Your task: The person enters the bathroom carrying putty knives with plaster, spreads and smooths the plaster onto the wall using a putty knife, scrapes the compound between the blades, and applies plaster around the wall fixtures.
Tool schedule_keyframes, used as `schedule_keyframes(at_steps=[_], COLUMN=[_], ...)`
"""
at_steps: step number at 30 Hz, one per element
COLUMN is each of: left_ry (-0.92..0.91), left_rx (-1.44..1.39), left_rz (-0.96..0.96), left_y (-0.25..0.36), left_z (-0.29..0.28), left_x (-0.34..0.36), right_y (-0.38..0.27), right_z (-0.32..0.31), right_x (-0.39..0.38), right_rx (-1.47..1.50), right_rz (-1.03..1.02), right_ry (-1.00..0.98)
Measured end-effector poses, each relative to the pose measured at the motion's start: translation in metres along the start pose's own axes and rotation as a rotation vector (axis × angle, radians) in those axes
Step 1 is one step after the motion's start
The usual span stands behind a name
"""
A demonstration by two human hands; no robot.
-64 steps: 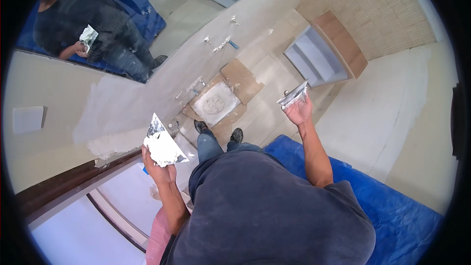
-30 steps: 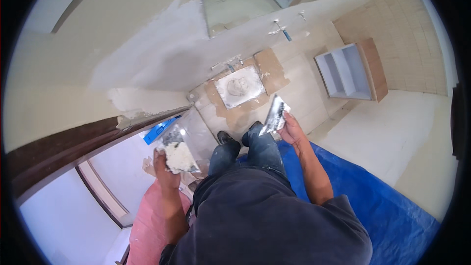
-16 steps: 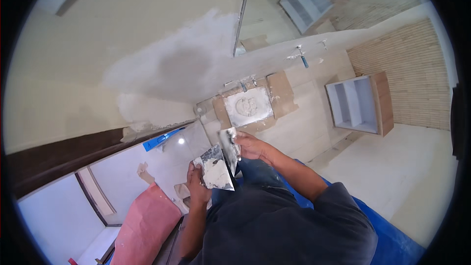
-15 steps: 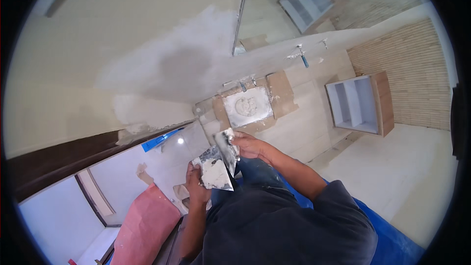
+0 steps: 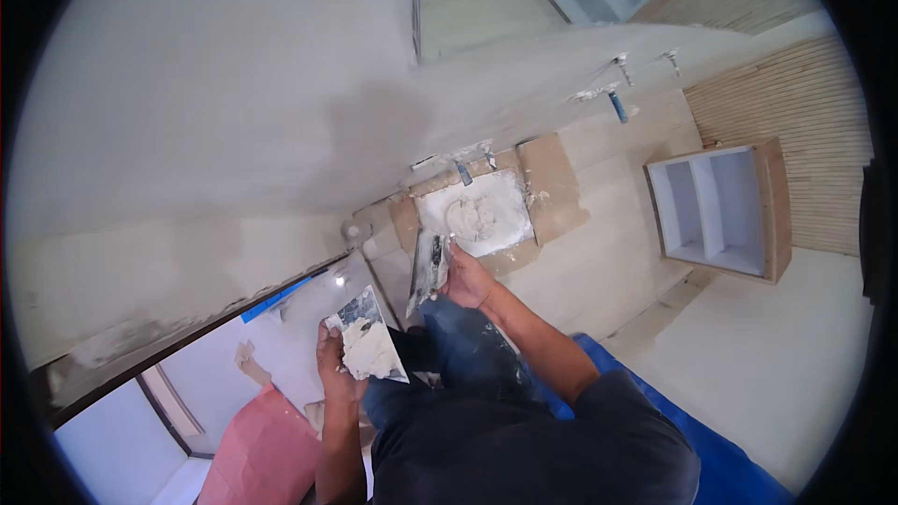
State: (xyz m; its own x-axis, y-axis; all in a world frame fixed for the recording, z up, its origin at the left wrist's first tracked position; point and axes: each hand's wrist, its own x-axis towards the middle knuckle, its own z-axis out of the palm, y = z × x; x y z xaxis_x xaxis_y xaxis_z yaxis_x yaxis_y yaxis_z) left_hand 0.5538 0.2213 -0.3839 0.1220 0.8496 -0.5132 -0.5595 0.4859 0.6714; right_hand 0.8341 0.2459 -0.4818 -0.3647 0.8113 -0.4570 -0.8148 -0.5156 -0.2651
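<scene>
In my left hand point(image 5: 333, 362) is a metal putty knife point(image 5: 359, 306) with a wide flat blade. A heap of off-white putty point(image 5: 369, 349) lies on that blade. To its right my right hand point(image 5: 470, 281) grips a second wide putty knife point(image 5: 428, 267), its dark metal face smeared with putty. The two blades are apart. Their handles are mostly hidden by my fingers. Beyond my hands, a white-smeared board point(image 5: 514, 201) lies on the floor with a mound of putty point(image 5: 470, 216) on it. The wall point(image 5: 243, 112) rises at the far left.
Cardboard point(image 5: 557, 183) lies under and beside the board. Blue-handled tools point(image 5: 465, 173) lie near the wall's foot. A white open shelf cabinet point(image 5: 716, 210) stands right. Blue sheeting point(image 5: 673, 421) is at lower right, a pink sheet point(image 5: 265, 454) at lower left. A mirror-like panel point(image 5: 486, 9) is above.
My two putty knives have moved apart, the left one toward the lower left and the right one slightly up and left. The view has shifted, showing more of the wall.
</scene>
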Motion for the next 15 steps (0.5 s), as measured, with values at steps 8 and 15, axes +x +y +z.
schedule_keyframes(at_steps=[8,15], left_ry=[-0.134,-0.052], left_rx=[-0.010,0.119], left_rz=[0.086,0.149], left_y=[-0.129,-0.182], left_z=[-0.118,-0.152], left_x=[0.103,0.110], right_y=[0.087,0.165], right_z=[-0.085,-0.083], right_x=[0.124,0.135], right_rx=[0.269,0.148], right_rz=[-0.242,-0.111], right_ry=[-0.168,-0.074])
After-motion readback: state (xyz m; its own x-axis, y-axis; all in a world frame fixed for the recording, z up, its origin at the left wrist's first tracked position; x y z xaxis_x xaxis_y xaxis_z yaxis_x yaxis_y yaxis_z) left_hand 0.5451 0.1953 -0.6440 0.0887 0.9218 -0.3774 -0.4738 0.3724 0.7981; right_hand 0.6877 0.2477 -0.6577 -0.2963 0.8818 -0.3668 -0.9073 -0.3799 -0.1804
